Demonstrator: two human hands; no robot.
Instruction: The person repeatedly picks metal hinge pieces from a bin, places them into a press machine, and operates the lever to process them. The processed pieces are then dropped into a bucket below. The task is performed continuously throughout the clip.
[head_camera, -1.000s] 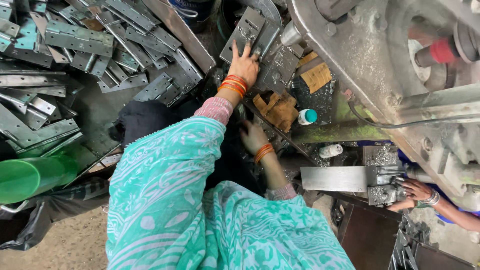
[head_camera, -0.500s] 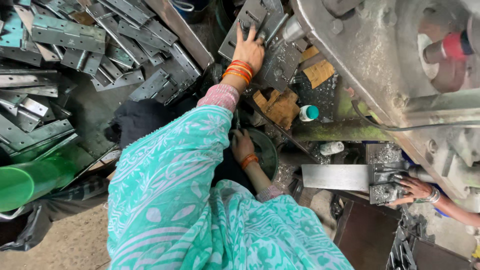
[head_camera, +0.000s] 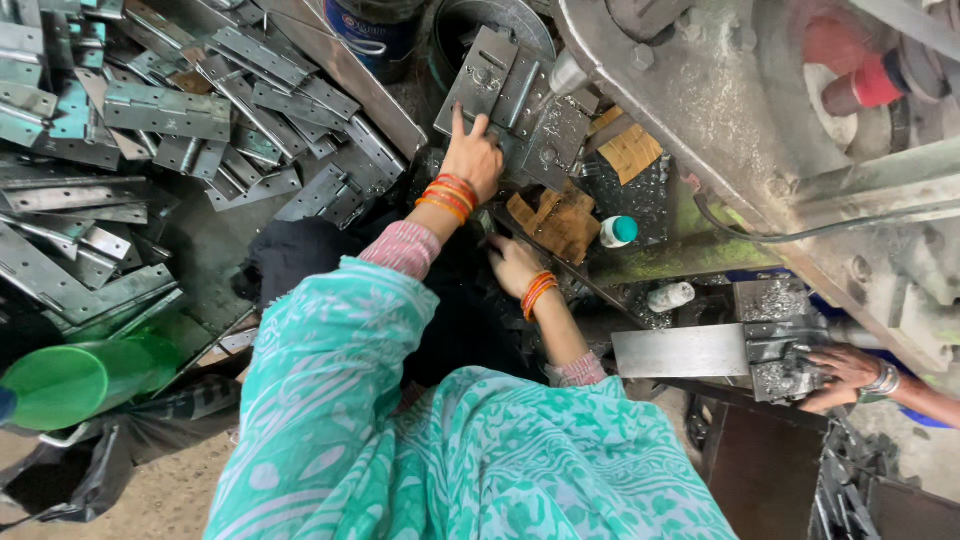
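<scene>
My left hand (head_camera: 472, 158) reaches forward and lies on the lower edge of a grey metal hinge plate (head_camera: 490, 75), index finger stretched up over it, the other fingers curled at its edge. Orange bangles ring that wrist. My right hand (head_camera: 514, 264), also bangled, is lower, down in a dark gap beside brown cardboard scraps (head_camera: 555, 222). Its fingers curl toward a small dark part that I cannot make out. My teal patterned sleeve (head_camera: 330, 380) fills the foreground.
A heap of metal hinges (head_camera: 150, 110) covers the left. A green plastic tube (head_camera: 70, 380) lies at lower left, a blue bucket (head_camera: 365, 25) at the top. A large grey machine (head_camera: 720, 120) stands on the right. Another person's hand (head_camera: 845, 375) holds a metal block (head_camera: 785, 350).
My left hand stays on the hinge plate, its fingers drawn in from a spread. My right hand dipped down-left into the gap and has come back up to the right.
</scene>
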